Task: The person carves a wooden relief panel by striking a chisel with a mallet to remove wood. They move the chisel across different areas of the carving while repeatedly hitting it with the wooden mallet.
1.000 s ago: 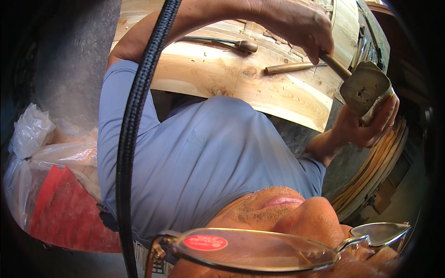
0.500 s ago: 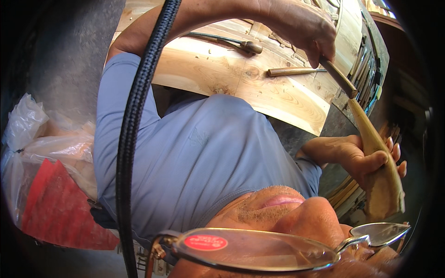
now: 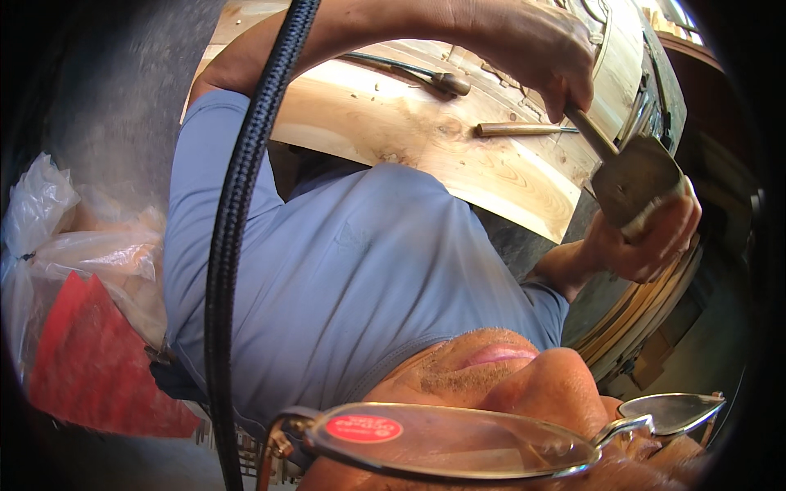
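Note:
My left hand (image 3: 557, 69) is closed round a narrow rod-like tool (image 3: 592, 132), whose far end meets or overlaps a wooden block (image 3: 634, 176) with a dark, squarish flat face toward the camera. My right hand (image 3: 655, 250) grips that block from below, fingers wrapped along its pale edge. Under them lies a light plank surface (image 3: 393, 123) bearing a tool with a slim wooden handle (image 3: 512, 128) and a dark-shafted tool with a bulbous handle (image 3: 450, 83).
More narrow tools (image 3: 643, 110) lie along the bench's right side. Stacked curved strips (image 3: 634, 315) stand below at right. Plastic bags (image 3: 49, 213) and red material (image 3: 90, 352) are at lower left. A black braided cable (image 3: 225, 270) crosses the view vertically.
Half a second ago the block showed its long tapered side; it has turned to show the flat face again, and my right hand has risen. My left hand has barely moved.

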Action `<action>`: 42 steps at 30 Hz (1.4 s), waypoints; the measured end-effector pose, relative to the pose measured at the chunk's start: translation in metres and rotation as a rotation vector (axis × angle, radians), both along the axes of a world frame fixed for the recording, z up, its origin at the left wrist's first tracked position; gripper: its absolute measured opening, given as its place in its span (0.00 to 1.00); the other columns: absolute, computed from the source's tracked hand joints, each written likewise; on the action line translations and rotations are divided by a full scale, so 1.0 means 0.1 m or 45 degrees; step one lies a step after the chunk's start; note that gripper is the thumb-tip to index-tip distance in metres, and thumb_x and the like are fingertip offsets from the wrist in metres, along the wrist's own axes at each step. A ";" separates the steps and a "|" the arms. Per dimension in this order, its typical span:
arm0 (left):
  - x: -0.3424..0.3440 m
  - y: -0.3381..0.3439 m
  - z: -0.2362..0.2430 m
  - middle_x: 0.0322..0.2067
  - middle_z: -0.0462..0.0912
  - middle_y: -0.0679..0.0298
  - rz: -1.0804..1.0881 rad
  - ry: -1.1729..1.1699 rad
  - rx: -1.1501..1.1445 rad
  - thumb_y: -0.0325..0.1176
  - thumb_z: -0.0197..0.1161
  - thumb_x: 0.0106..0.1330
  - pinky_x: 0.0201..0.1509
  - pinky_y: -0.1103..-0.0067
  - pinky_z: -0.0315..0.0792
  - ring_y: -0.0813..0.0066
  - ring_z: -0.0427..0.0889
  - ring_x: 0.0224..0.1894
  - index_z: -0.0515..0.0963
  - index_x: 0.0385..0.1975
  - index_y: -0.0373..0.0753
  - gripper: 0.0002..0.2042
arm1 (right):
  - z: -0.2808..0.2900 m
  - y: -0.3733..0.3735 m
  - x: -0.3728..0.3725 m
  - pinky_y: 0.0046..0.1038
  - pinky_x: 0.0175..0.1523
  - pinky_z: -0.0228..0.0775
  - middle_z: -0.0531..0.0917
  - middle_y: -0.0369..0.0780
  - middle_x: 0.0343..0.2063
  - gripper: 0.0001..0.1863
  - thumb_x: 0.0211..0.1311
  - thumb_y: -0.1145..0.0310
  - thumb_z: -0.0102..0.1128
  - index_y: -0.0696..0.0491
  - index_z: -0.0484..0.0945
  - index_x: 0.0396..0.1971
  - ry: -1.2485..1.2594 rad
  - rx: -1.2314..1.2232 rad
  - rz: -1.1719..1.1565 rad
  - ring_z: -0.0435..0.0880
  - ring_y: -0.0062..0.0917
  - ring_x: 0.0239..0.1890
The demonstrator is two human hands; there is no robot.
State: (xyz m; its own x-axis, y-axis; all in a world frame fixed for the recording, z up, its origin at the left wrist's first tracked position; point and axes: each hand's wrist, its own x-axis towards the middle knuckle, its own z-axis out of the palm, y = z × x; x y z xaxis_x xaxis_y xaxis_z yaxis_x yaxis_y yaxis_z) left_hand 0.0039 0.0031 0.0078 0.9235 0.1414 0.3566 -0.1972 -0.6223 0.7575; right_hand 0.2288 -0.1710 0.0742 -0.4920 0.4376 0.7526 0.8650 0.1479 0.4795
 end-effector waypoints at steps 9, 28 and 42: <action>0.03 0.03 -0.18 0.30 0.85 0.57 -0.068 -0.182 -0.053 0.34 0.68 0.66 0.42 0.66 0.77 0.59 0.86 0.36 0.84 0.39 0.39 0.07 | 0.17 0.03 0.04 0.32 0.40 0.88 0.83 0.52 0.38 0.34 0.53 0.74 0.77 0.71 0.65 0.53 0.562 0.257 0.310 0.89 0.36 0.33; -0.23 -0.13 -0.25 0.41 0.90 0.56 0.625 -0.619 -0.177 0.20 0.71 0.65 0.45 0.77 0.86 0.72 0.90 0.43 0.84 0.49 0.30 0.13 | -0.30 0.08 0.04 0.28 0.43 0.87 0.86 0.51 0.37 0.23 0.52 0.77 0.77 0.73 0.77 0.44 1.281 0.343 0.291 0.89 0.32 0.34; -0.02 -0.17 -0.56 0.42 0.89 0.58 0.645 -0.572 -0.435 0.16 0.71 0.64 0.48 0.79 0.84 0.74 0.88 0.44 0.83 0.50 0.29 0.14 | -0.78 0.11 0.27 0.33 0.46 0.90 0.86 0.57 0.41 0.21 0.52 0.82 0.76 0.75 0.76 0.42 1.586 0.396 0.394 0.91 0.37 0.38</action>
